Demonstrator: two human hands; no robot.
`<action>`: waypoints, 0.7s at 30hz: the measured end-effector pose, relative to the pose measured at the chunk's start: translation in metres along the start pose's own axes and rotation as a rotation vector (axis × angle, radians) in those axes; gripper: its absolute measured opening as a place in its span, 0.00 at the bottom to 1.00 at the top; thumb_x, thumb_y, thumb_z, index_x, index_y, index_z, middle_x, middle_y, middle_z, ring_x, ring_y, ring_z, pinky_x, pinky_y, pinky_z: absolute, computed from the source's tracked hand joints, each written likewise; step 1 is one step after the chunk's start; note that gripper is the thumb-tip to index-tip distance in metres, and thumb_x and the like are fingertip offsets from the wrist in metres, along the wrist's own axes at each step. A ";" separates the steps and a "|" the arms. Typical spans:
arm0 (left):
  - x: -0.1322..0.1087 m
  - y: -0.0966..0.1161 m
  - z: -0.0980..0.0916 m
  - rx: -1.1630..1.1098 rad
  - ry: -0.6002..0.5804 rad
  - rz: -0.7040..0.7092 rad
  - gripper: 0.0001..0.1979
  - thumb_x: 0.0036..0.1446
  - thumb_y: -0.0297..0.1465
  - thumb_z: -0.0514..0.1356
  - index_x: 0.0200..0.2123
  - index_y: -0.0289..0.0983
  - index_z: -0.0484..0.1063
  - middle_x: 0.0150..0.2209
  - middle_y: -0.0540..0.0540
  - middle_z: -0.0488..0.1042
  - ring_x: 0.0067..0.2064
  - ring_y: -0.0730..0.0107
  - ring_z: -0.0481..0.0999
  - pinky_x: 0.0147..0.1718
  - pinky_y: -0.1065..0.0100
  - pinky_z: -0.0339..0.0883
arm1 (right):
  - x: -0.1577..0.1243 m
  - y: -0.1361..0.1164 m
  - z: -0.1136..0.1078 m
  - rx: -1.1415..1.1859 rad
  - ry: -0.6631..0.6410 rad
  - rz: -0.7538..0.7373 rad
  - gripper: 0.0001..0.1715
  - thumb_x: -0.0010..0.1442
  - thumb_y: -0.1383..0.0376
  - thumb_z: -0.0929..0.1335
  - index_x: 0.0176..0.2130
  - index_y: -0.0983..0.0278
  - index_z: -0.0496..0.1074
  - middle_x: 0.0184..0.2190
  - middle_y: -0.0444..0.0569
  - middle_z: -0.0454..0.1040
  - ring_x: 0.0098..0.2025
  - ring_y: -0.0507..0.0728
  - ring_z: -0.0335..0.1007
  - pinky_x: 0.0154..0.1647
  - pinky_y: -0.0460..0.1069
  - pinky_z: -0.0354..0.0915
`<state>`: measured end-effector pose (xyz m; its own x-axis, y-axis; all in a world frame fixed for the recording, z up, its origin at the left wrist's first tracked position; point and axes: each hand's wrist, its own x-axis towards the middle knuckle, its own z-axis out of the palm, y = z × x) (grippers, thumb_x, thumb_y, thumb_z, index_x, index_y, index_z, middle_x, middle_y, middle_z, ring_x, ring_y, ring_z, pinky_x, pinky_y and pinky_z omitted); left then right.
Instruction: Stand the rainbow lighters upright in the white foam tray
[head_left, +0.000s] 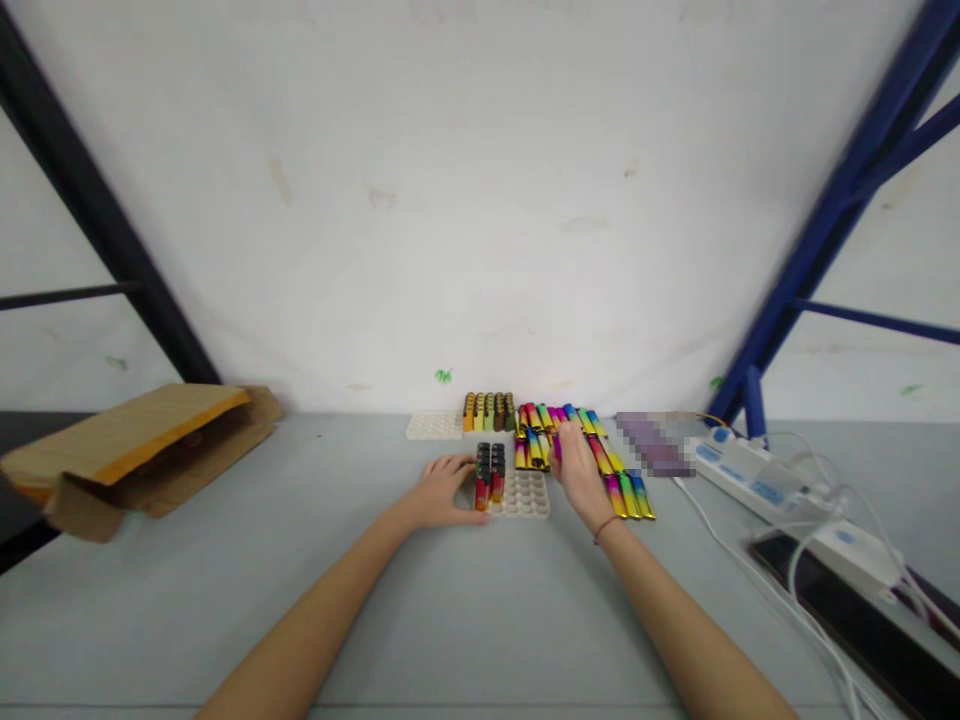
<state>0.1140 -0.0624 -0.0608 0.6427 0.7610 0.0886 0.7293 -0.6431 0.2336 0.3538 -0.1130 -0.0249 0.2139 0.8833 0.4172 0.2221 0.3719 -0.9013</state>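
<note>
My left hand (pixel 442 495) is curved round the left end of a white tray with round pits (pixel 527 497), its thumb along the front edge and its fingers at the left side. Upright in this tray's left part stand two rows of red tubes with black tops (pixel 490 478). My right hand (pixel 579 472) is closed over the pile of shiny rainbow-coloured tubes (pixel 630 497) lying to the right. A purple tube (pixel 556 447) shows at its fingertips; the palm hides the rest of the grip.
Behind stands a second tray holding yellow, green and dark tubes (pixel 489 412), beside another white pitted tray (pixel 431 426). An opened brown carton (pixel 150 440) lies at left. At right are a white power strip (pixel 780 500), cables, a dark phone (pixel 847 610) and a blurred-out patch (pixel 656 445).
</note>
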 end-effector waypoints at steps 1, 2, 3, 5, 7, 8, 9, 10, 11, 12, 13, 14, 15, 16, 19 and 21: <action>0.000 0.000 0.000 -0.001 0.003 0.004 0.44 0.46 0.58 0.62 0.60 0.39 0.60 0.63 0.38 0.58 0.61 0.44 0.58 0.58 0.50 0.50 | 0.000 0.000 0.000 -0.009 -0.039 0.002 0.18 0.65 0.50 0.55 0.32 0.59 0.55 0.24 0.39 0.55 0.24 0.51 0.54 0.25 0.46 0.57; 0.000 0.001 -0.001 -0.001 0.006 0.006 0.44 0.46 0.58 0.62 0.60 0.39 0.61 0.63 0.38 0.59 0.61 0.44 0.58 0.58 0.50 0.50 | 0.000 0.000 0.001 -0.022 -0.087 0.005 0.17 0.65 0.49 0.56 0.33 0.59 0.55 0.23 0.39 0.56 0.24 0.51 0.55 0.26 0.46 0.58; 0.000 0.001 -0.001 -0.001 0.006 0.008 0.43 0.46 0.58 0.62 0.60 0.40 0.61 0.62 0.39 0.59 0.61 0.44 0.58 0.58 0.50 0.50 | 0.001 0.000 0.001 -0.039 -0.139 0.005 0.16 0.65 0.50 0.57 0.35 0.59 0.56 0.23 0.38 0.58 0.24 0.52 0.57 0.27 0.47 0.59; -0.001 0.002 -0.002 -0.001 0.005 0.009 0.43 0.46 0.58 0.62 0.60 0.40 0.61 0.62 0.39 0.59 0.61 0.45 0.58 0.58 0.51 0.50 | 0.001 -0.002 0.000 -0.074 -0.236 -0.018 0.15 0.64 0.51 0.60 0.37 0.60 0.58 0.23 0.40 0.62 0.26 0.53 0.61 0.31 0.48 0.61; -0.001 0.002 -0.002 -0.002 0.004 0.008 0.43 0.46 0.57 0.62 0.60 0.40 0.61 0.62 0.38 0.60 0.61 0.45 0.58 0.58 0.51 0.51 | 0.001 -0.005 0.000 -0.106 -0.324 -0.059 0.15 0.63 0.52 0.62 0.37 0.62 0.62 0.27 0.43 0.66 0.30 0.54 0.64 0.33 0.48 0.62; 0.000 0.002 -0.002 -0.003 0.006 0.007 0.43 0.46 0.57 0.62 0.59 0.40 0.61 0.62 0.38 0.60 0.61 0.45 0.59 0.58 0.51 0.51 | 0.001 -0.007 -0.001 -0.131 -0.369 -0.090 0.15 0.62 0.53 0.63 0.36 0.63 0.65 0.29 0.45 0.68 0.32 0.54 0.65 0.34 0.48 0.62; 0.000 0.002 -0.002 -0.004 0.009 0.007 0.43 0.46 0.57 0.62 0.59 0.39 0.61 0.61 0.38 0.60 0.61 0.45 0.59 0.58 0.51 0.51 | 0.001 -0.009 -0.001 -0.161 -0.414 -0.121 0.15 0.61 0.54 0.65 0.36 0.64 0.68 0.31 0.46 0.69 0.34 0.54 0.65 0.35 0.48 0.62; 0.000 0.002 -0.001 -0.005 0.011 0.008 0.42 0.46 0.57 0.62 0.59 0.39 0.61 0.61 0.38 0.60 0.60 0.45 0.59 0.58 0.51 0.50 | 0.000 -0.011 -0.001 -0.187 -0.461 -0.141 0.14 0.60 0.55 0.66 0.35 0.64 0.70 0.32 0.47 0.69 0.35 0.54 0.65 0.35 0.48 0.62; 0.000 0.002 -0.001 -0.006 0.013 0.009 0.42 0.46 0.57 0.62 0.59 0.39 0.62 0.61 0.38 0.61 0.60 0.45 0.59 0.58 0.51 0.50 | -0.001 -0.013 0.000 -0.204 -0.503 -0.147 0.13 0.59 0.56 0.67 0.35 0.64 0.72 0.32 0.47 0.70 0.34 0.54 0.65 0.34 0.47 0.62; -0.001 0.002 -0.001 -0.007 0.015 0.010 0.42 0.46 0.57 0.62 0.59 0.38 0.62 0.61 0.38 0.61 0.60 0.45 0.59 0.58 0.51 0.50 | -0.002 -0.014 0.001 -0.209 -0.534 -0.141 0.13 0.58 0.57 0.68 0.35 0.65 0.73 0.31 0.47 0.71 0.33 0.53 0.65 0.33 0.47 0.61; -0.001 0.002 -0.001 -0.009 0.018 0.011 0.42 0.46 0.57 0.62 0.58 0.38 0.62 0.60 0.38 0.61 0.60 0.45 0.59 0.58 0.51 0.50 | -0.004 -0.014 0.002 -0.204 -0.554 -0.128 0.12 0.58 0.58 0.68 0.36 0.65 0.74 0.30 0.46 0.71 0.31 0.52 0.65 0.32 0.46 0.61; -0.001 0.002 -0.001 -0.011 0.020 0.013 0.42 0.46 0.57 0.62 0.58 0.38 0.63 0.60 0.38 0.61 0.60 0.44 0.59 0.58 0.51 0.51 | -0.005 -0.015 0.004 -0.194 -0.560 -0.115 0.12 0.57 0.59 0.69 0.37 0.65 0.74 0.29 0.46 0.72 0.30 0.52 0.66 0.31 0.46 0.62; -0.001 0.002 0.000 -0.013 0.023 0.015 0.42 0.46 0.58 0.62 0.58 0.38 0.63 0.60 0.38 0.61 0.60 0.44 0.59 0.57 0.51 0.51 | -0.007 -0.015 0.005 -0.190 -0.558 -0.110 0.12 0.57 0.60 0.69 0.38 0.66 0.75 0.28 0.46 0.72 0.29 0.52 0.66 0.31 0.46 0.62; -0.001 0.002 0.000 -0.015 0.027 0.017 0.43 0.46 0.58 0.62 0.59 0.38 0.62 0.60 0.38 0.62 0.60 0.44 0.59 0.57 0.51 0.51 | -0.008 -0.015 0.007 -0.195 -0.553 -0.117 0.11 0.56 0.61 0.70 0.38 0.66 0.74 0.29 0.46 0.73 0.30 0.52 0.67 0.32 0.46 0.63; -0.001 0.002 0.000 -0.018 0.031 0.026 0.43 0.47 0.59 0.61 0.60 0.39 0.61 0.60 0.38 0.61 0.60 0.44 0.59 0.57 0.50 0.51 | -0.012 -0.016 0.011 -0.276 -0.551 -0.191 0.10 0.56 0.64 0.70 0.40 0.65 0.73 0.31 0.47 0.75 0.32 0.53 0.70 0.35 0.46 0.64; -0.001 0.002 0.000 -0.017 0.029 0.028 0.43 0.47 0.58 0.61 0.60 0.39 0.60 0.60 0.38 0.61 0.60 0.45 0.59 0.58 0.51 0.51 | -0.015 -0.017 0.012 -0.371 -0.558 -0.257 0.10 0.57 0.65 0.70 0.41 0.64 0.72 0.32 0.47 0.75 0.32 0.53 0.70 0.34 0.46 0.64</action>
<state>0.1145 -0.0644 -0.0607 0.6557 0.7448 0.1237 0.7067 -0.6631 0.2468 0.3352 -0.1289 -0.0170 -0.3848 0.8320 0.3996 0.5301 0.5537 -0.6422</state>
